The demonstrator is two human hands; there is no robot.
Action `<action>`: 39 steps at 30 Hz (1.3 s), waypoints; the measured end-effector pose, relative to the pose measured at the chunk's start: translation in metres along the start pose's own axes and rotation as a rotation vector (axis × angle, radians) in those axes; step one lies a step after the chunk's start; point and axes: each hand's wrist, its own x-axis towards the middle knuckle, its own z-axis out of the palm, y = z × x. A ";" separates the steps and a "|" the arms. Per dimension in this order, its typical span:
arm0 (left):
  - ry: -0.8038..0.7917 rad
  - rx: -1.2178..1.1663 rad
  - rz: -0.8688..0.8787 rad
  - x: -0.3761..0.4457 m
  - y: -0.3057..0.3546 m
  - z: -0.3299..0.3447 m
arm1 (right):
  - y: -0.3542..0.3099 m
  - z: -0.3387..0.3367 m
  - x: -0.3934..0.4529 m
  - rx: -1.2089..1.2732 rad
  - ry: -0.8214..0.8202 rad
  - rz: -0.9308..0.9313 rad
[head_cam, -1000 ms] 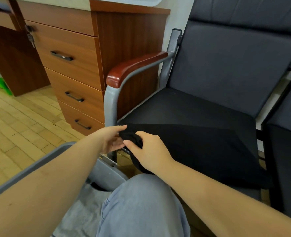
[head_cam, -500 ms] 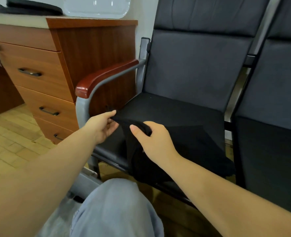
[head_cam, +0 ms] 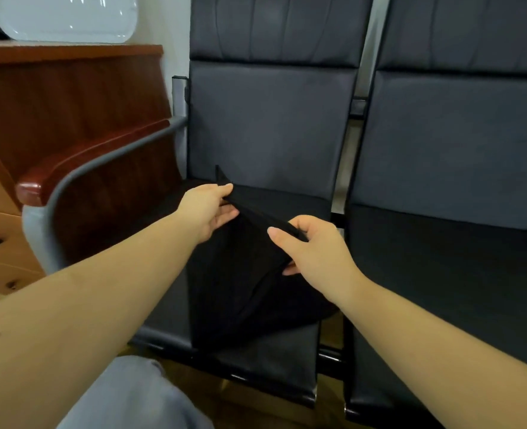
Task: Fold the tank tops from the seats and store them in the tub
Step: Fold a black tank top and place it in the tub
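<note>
A black tank top (head_cam: 240, 286) hangs over the dark seat (head_cam: 271, 360) of the left chair, lifted at its upper edge. My left hand (head_cam: 208, 209) pinches one end of that edge, with a strap sticking up past the fingers. My right hand (head_cam: 311, 249) grips the same edge further right and lower, so the fabric stretches taut between both hands. The rest of the garment drapes down onto the seat. The tub is out of view.
A second dark seat (head_cam: 448, 274) stands to the right, joined by a metal frame. A wooden armrest (head_cam: 79, 162) on a grey bar lies to the left, with a wooden drawer cabinet (head_cam: 55, 97) behind it. My knee in light jeans (head_cam: 132, 400) is at the bottom.
Both hands have lifted the tank top's edge off the seat front and pulled apart, stretching it. The view has shifted right, and the grey tub at lower left has left the frame.
</note>
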 end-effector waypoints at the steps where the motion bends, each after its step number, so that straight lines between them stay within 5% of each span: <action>1: -0.009 0.015 -0.004 0.003 -0.006 0.009 | 0.007 -0.008 0.003 -0.002 0.007 0.035; 12: -0.008 0.223 -0.145 0.029 -0.078 0.074 | 0.081 -0.053 0.035 -0.116 -0.158 0.576; 20: -0.037 0.411 -0.262 0.035 -0.102 0.089 | 0.104 -0.048 0.038 -0.411 -0.190 0.552; 27: -0.177 0.763 -0.019 0.024 -0.091 0.059 | 0.111 -0.045 0.037 -0.528 -0.161 0.415; 32: 0.026 1.075 0.157 0.013 -0.084 -0.018 | 0.111 -0.038 0.039 -0.296 -0.075 0.524; 36: 0.203 1.024 -0.060 0.002 -0.080 -0.060 | 0.104 -0.047 0.042 -0.082 -0.337 0.819; 39: 0.138 1.097 -0.203 0.001 -0.075 -0.068 | 0.101 -0.056 0.035 -0.134 -0.530 0.940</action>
